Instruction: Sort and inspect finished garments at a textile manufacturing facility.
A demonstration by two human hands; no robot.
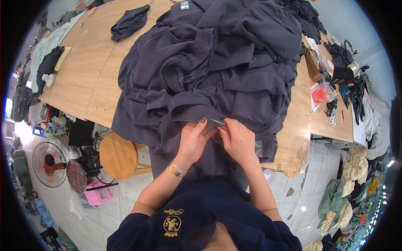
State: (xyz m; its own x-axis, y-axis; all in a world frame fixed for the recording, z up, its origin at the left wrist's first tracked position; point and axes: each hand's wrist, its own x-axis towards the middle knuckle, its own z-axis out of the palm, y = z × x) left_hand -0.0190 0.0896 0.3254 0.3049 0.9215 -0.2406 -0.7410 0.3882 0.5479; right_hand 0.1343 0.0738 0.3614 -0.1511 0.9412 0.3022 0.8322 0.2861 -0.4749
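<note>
Between both hands is the gathered elastic waistband (190, 106) of a dark grey garment. My left hand (191, 141) pinches its edge between thumb and fingers. Closed in my right hand (238, 140) is a small pair of thread snips (218, 122); a metal blade and a bit of red show by the fingers. The blade lies against the cloth, close to my left fingertips. My right fingers hide most of the tool. Beyond the hands a big heap of dark grey garments (259, 33) covers the middle of the table, with more elastic waistbands and loose threads showing.
The heap lies on a wooden table (90, 67) and hangs over its near edge. A separate dark cloth piece (130, 23) lies at the far left. To the right are a red plastic cup in a bag (321, 94) and cords. A wooden stool (118, 155) and a fan (49, 164) stand left.
</note>
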